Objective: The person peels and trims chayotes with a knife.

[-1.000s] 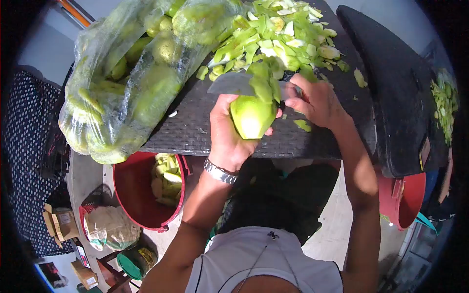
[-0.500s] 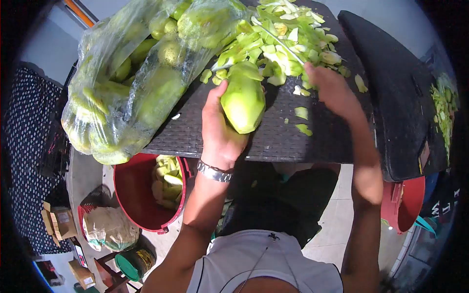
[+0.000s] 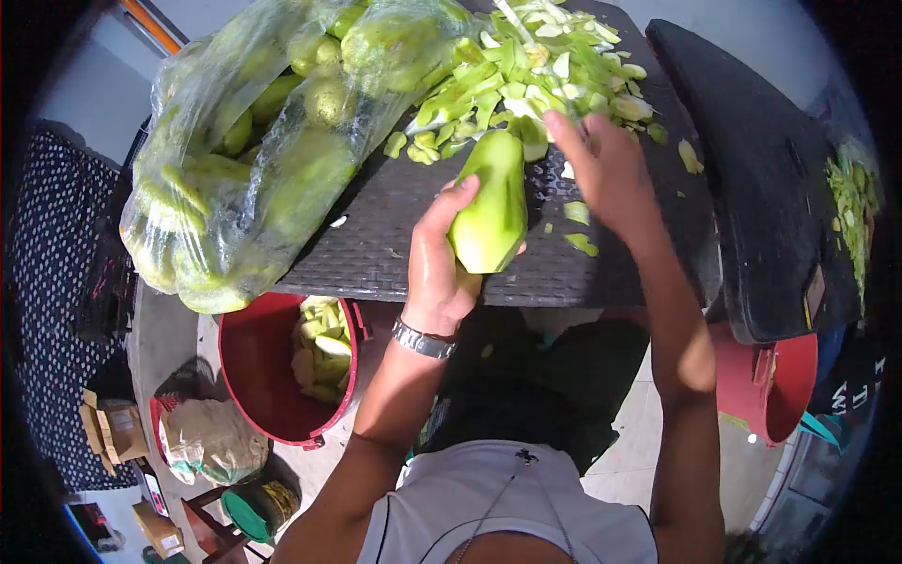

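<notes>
My left hand [image 3: 440,249] is wrapped around a peeled, pale green, pear-shaped fruit [image 3: 490,207], holding it upright and tilted over the front part of the table. The thumb lies along its left side. To the right, my right hand [image 3: 606,174] is curled around a knife, its handle hidden in the fingers. The thin pale blade [image 3: 513,21] points up and left across the peelings and is hard to pick out. A heap of green and white peelings [image 3: 564,70] lies beyond both hands.
A clear plastic bag [image 3: 254,179] of green fruit fills the table's left side. Below it stands a red bucket [image 3: 268,367] holding pale cut pieces. A black chair-like panel [image 3: 742,169] borders the dark woven table [image 3: 376,263] at right, above another red container [image 3: 780,395].
My left hand and the fruit have shifted right and slightly down, and the fruit has turned. My right hand has moved a little left, with the knife now steeper.
</notes>
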Demonstrator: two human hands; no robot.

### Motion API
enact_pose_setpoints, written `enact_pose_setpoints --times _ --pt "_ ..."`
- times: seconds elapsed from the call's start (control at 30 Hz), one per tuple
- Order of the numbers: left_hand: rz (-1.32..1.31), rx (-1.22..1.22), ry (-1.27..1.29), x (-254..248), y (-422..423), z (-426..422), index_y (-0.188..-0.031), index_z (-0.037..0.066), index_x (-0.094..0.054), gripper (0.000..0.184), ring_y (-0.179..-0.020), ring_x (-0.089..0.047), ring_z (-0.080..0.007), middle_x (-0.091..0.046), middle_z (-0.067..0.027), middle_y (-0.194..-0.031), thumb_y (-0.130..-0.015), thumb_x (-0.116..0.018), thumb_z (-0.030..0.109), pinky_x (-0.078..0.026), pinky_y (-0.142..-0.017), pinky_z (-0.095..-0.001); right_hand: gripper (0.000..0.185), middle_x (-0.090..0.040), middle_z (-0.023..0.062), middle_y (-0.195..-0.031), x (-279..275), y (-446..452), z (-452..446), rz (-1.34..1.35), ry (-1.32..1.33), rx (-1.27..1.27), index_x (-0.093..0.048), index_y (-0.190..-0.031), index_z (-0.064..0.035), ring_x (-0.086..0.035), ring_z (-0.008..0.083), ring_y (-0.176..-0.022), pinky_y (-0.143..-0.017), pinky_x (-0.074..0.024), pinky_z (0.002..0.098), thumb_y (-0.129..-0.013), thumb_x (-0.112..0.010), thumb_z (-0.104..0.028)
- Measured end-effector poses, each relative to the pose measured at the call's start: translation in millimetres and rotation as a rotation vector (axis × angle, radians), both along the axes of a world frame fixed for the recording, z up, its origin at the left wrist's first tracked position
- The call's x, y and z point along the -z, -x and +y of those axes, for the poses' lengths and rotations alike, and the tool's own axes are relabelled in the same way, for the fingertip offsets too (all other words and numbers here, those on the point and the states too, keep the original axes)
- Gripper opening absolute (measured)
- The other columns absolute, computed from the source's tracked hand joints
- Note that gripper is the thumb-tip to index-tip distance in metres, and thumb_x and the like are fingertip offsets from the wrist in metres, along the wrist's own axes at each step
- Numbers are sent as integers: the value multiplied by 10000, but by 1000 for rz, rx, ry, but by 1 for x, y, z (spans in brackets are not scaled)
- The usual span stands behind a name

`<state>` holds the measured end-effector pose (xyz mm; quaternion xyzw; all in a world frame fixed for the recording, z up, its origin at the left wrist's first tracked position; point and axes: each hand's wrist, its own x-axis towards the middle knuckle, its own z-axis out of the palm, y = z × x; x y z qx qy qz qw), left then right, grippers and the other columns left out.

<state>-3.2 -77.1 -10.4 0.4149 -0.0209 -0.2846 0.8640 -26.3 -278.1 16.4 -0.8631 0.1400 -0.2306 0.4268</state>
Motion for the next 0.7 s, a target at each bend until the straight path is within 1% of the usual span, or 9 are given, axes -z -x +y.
enact_pose_setpoints --times 0.03,0.1,0.2,0.23,0.27,0.37,0.47,0.6,0.7 --pt "33 0 26 -2 0 1 -1276 19 -597 483 -940 -713 -297 -696 -160 -1110 -970 -631 391 -617 -765 -458 539 -638 189 -704 2 9 5 -4 34 -40 -597 -830 9 -641 325 -670 -666 -500 420 -931 -725 -505" --pt "99 -1 76 -5 0 2 -1244 45 -610 454 -950 -699 -243 -690 -117 -1103 -961 -668 394 -601 -787 -404 506 -631 149 -668 13 32 21 -94 106 -206 -557 -901 -22 -668 347 -628 -586 -517 426 -928 -731 -497" --pt "116 -227 157 12 1 -9 -1257 52 -620 488 -958 -702 -236 -697 -106 -1109 -956 -677 431 -592 -833 -396 530 -632 118 -629 17 63 41 -26 283 -355 -536 -967 -49 -688 357 -589 -519 -528 440 -894 -755 -526" --pt "93 -57 156 16 -5 -4 -1359 44 -578 569 -999 -709 -339 -708 -164 -1168 -992 -578 479 -573 -922 -483 543 -632 111 -618 17 68 45 -16 306 -391 -529 -984 -58 -691 360 -579 -503 -530 447 -883 -760 -538" --pt "83 -18 190 20 -7 -5 -1355 42 -582 559 -997 -711 -317 -704 -157 -1187 -992 -575 466 -571 -923 -461 557 -632 105 -606 17 71 47 -7 329 -426 -522 -1001 -66 -694 363 -569 -488 -532 453 -872 -765 -550" --pt "30 30 203 14 -4 -7 -1345 33 -591 538 -1010 -710 -273 -698 -142 -1216 -991 -570 437 -566 -924 -429 419 -614 84 -617 13 71 45 -38 418 -427 -517 -951 -66 -671 318 -546 -495 -498 392 -901 -771 -395" --pt "32 5 206 9 -2 -10 -1322 49 -605 494 -1005 -692 -229 -693 -108 -1189 -992 -600 417 -564 -902 -403 550 -638 106 -608 13 69 37 -30 524 -416 -516 -962 -83 -692 368 -577 -502 -533 457 -860 -764 -563" --pt "64 -180 205 8 7 -4 -1298 81 -610 422 -995 -690 -219 -677 -87 -1197 -1004 -622 383 -572 -898 -406 518 -664 74 -667 20 61 18 62 433 -362 -494 -920 -88 -698 345 -600 -530 -540 450 -884 -746 -539" --pt "72 -170 156 19 -4 -6 -1280 107 -611 368 -977 -703 -247 -675 -80 -1157 -1013 -624 359 -603 -820 -454 499 -663 71 -670 21 65 23 30 357 -418 -507 -943 -91 -700 342 -607 -531 -541 451 -893 -740 -530"
